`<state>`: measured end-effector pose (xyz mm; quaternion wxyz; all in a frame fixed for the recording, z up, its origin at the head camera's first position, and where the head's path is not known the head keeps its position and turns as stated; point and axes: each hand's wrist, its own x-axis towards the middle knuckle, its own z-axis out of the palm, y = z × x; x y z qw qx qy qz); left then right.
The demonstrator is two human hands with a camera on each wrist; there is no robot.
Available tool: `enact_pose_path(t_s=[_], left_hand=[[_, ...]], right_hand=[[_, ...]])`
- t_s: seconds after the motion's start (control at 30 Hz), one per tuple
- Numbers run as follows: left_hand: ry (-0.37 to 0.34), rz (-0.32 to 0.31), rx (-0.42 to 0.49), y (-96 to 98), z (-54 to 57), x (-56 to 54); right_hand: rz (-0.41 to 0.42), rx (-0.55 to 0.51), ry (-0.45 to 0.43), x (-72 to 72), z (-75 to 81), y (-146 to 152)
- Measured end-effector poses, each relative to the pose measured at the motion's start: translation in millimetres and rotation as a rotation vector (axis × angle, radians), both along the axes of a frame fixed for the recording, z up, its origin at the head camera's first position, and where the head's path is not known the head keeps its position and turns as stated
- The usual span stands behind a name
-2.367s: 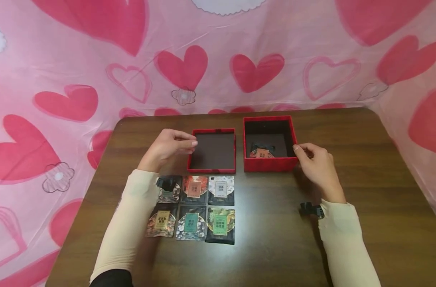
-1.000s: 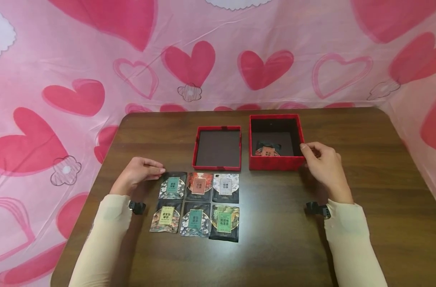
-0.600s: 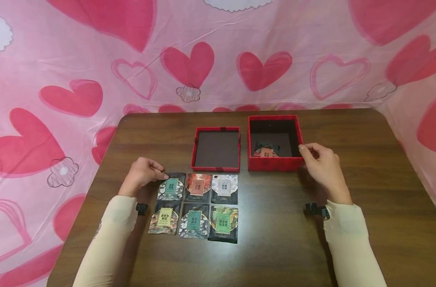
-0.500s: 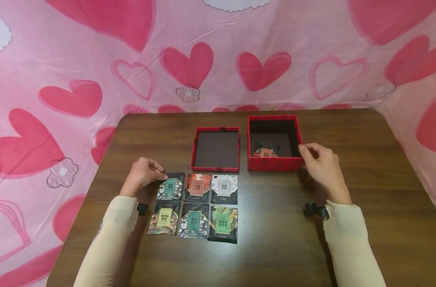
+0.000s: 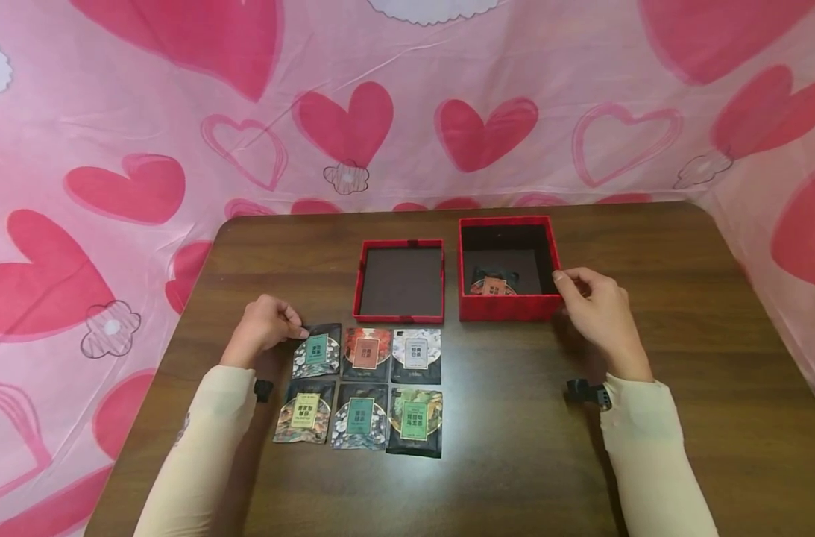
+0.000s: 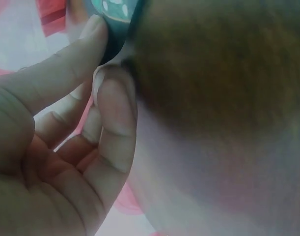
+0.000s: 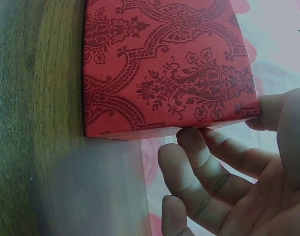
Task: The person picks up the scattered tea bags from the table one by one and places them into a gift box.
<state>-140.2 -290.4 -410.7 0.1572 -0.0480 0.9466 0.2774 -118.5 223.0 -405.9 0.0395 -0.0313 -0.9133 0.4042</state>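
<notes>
My left hand (image 5: 265, 324) pinches the far left corner of a dark tea sachet (image 5: 316, 354) with a teal label. In the left wrist view the thumb lies on this sachet (image 6: 121, 29), with the index fingertip close under its edge. The sachet sits slightly askew, its held corner a little raised. My right hand (image 5: 602, 309) holds the red box (image 5: 511, 307) at its near right corner. The right wrist view has the thumb at the rim and fingertips (image 7: 191, 137) against the patterned box's side. Inside the box lies an orange-labelled sachet (image 5: 494, 287).
A shallow red lid (image 5: 403, 280) lies inside-up left of the box. Below it, several tea sachets form two rows, among them a red one (image 5: 367, 354), a white one (image 5: 416, 356) and a green one (image 5: 414, 423). A heart-patterned cloth (image 5: 481, 134) hangs behind the wooden table (image 5: 514, 462).
My left hand has come from beside the lid down to the teal-labelled sachet and taken its corner, turning it slightly. The right hand stays on the box.
</notes>
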Motion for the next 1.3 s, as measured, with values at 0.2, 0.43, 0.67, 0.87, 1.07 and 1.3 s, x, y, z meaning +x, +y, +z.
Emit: enact_pose_path(t_s=[0.2,0.43,0.67,0.87,1.07,1.3], left_hand=[[-0.028,0.007,0.107,-5.0,3.9,-0.5],[-0.075,-0.007,0.256,-11.8,3.5,1.2],[-0.107,0.025,0.397,-18.8,3.4,0.3],[-0.127,0.051,0.48,-24.9,7.7,-2.0],[-0.114,0.04,0.521,-25.0,15.2,-5.5],[-0.093,0.013,0.553,-13.8,23.9,-12.8]], right_hand=[[-0.002,-0.003,-0.003,0.0,-0.8,0],[0.001,0.001,0.006,-0.1,-1.0,0],[0.002,-0.002,0.014,0.1,-1.4,-1],[0.006,-0.01,-0.005,0.8,-0.4,0],[0.008,-0.014,-0.013,0.8,0.1,1],[0.018,-0.03,-0.027,0.4,-0.2,1]])
